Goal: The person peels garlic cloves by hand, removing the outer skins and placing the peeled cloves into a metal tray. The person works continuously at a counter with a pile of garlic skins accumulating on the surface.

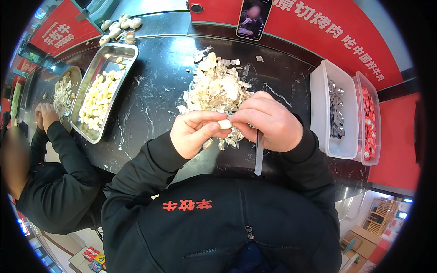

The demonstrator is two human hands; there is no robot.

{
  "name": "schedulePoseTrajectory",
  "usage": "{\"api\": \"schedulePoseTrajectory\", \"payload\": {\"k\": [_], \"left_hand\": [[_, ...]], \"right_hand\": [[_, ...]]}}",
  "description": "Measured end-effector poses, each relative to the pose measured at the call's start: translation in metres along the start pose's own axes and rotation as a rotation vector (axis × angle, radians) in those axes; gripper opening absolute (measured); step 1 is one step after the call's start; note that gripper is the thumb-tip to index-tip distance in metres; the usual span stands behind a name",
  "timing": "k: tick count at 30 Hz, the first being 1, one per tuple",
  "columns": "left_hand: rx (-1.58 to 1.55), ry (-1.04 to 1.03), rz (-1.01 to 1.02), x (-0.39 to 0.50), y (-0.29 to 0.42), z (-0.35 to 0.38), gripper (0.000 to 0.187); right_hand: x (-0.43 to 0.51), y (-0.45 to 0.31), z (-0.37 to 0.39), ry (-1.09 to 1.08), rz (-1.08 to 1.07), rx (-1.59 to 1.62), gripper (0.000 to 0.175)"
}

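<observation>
My left hand (198,133) pinches a pale, peeled garlic clove (224,124) between thumb and fingers. Another clove (207,143) shows below those fingers. My right hand (268,121) touches the clove's right end with its fingertips and also holds a knife, its flat blade (259,157) pointing down towards my jacket. Both hands are over the near part of a heap of garlic skins (218,82) on the dark marbled counter. To the left, a steel tray (134,56) holds many peeled garlic cloves (99,99).
Whole garlic bulbs (125,24) lie beyond the tray. A co-worker's hands (46,114) are near a plate of skins (76,73) at left. A phone (254,18) leans at the back. On the right stand a white bin (315,112) of spoons and a clear bin (377,136) of red packets.
</observation>
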State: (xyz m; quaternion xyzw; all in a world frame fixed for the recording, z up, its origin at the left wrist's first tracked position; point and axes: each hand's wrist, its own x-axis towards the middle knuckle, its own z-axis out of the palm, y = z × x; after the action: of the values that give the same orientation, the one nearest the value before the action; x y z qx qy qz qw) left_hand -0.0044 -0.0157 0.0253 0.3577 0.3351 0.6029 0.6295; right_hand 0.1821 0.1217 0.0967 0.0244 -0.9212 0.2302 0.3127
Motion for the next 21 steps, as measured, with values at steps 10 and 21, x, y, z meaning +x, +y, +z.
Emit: {"api": "schedulePoseTrajectory", "payload": {"k": [10,21], "left_hand": [[-0.032,-0.017,0.027,0.0014,-0.0022,-0.0012,0.027],[-0.004,-0.010,-0.001,0.0017,-0.0017,-0.0004,0.027]], "right_hand": [[-0.0012,0.0019,0.0013,-0.040,0.001,-0.006,0.018],[-0.0022,0.0029,0.0015,-0.084,0.001,0.013,0.027]]}}
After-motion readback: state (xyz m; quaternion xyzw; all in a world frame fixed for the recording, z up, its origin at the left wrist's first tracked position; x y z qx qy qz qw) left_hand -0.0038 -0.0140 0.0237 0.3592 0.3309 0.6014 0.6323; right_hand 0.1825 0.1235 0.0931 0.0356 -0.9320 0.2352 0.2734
